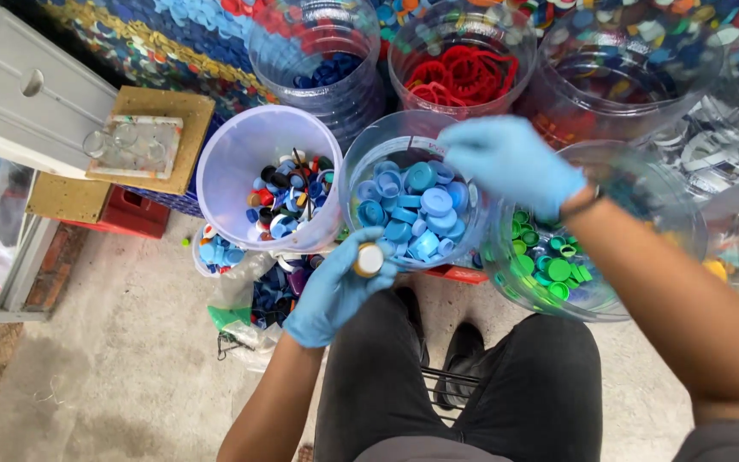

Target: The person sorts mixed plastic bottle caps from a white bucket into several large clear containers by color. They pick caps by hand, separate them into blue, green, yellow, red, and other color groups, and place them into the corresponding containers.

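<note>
My left hand point(334, 289), in a blue glove, pinches a small white and gold bottle cap point(369, 258) just below the rim of a clear jar of light blue caps point(417, 208). My right hand point(511, 162), also gloved in blue, hovers over that jar's far right rim with fingers bent; I cannot see anything in it. A clear jar of green caps point(549, 265) sits under my right forearm. A pale bucket of mixed-colour caps point(288, 198) stands to the left.
Behind stand clear jars with dark blue caps point(327, 68), red rings point(464, 73) and mixed caps point(617, 77). A plastic bag of caps point(275, 295) lies on the concrete floor. Wooden boards on a red crate point(134, 210) stand left. My legs and shoes point(464, 351) are below.
</note>
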